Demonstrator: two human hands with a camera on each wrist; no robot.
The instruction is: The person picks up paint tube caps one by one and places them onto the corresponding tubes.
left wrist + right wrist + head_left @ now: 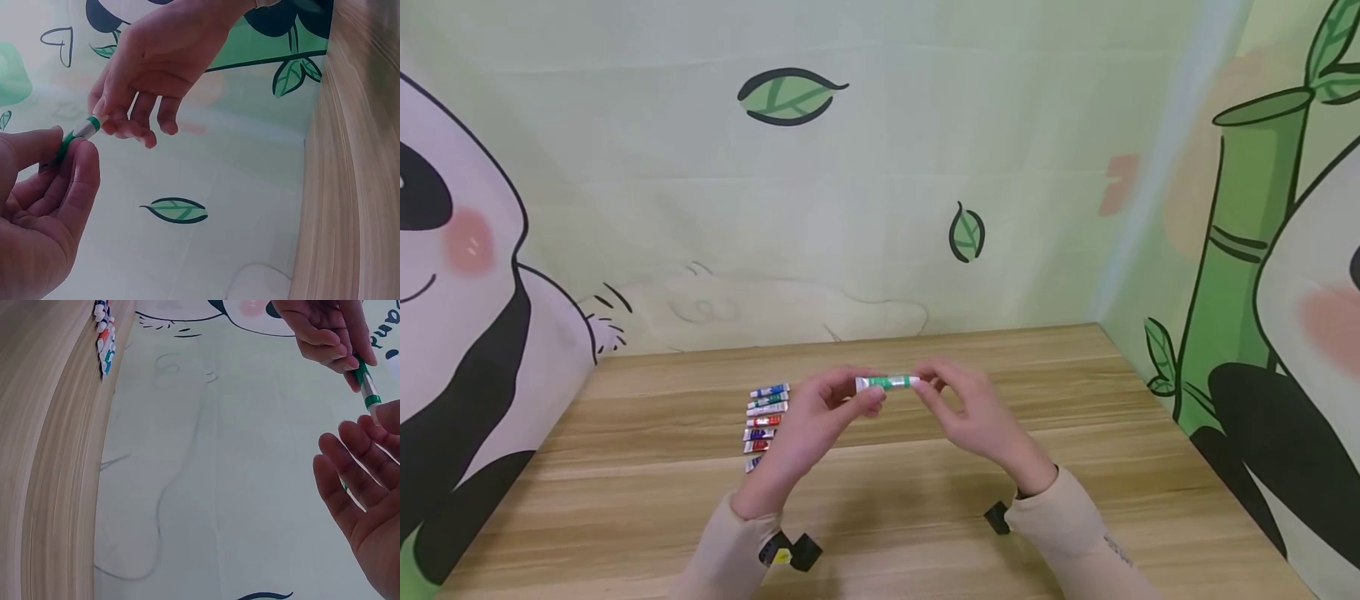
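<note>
A green and white paint tube [889, 382] is held level above the table, its flat end to the left. My left hand [820, 417] grips it near that flat end between thumb and fingers. At the other end, my right hand [976, 414] pinches the white cap [374, 409] with thumb and forefinger. Its remaining fingers [350, 472] are spread loosely, as the right wrist view shows. Beside my left hand several more paint tubes [767, 410] lie in a column on the table, the nearer ones partly hidden by that hand.
The wooden table [925, 517] ends at a pale green cloth backdrop [880, 208] with printed leaves. Printed pandas and a bamboo stalk [1240, 233] flank the table on the side cloths. Small black devices [806, 552] sit at both wrists.
</note>
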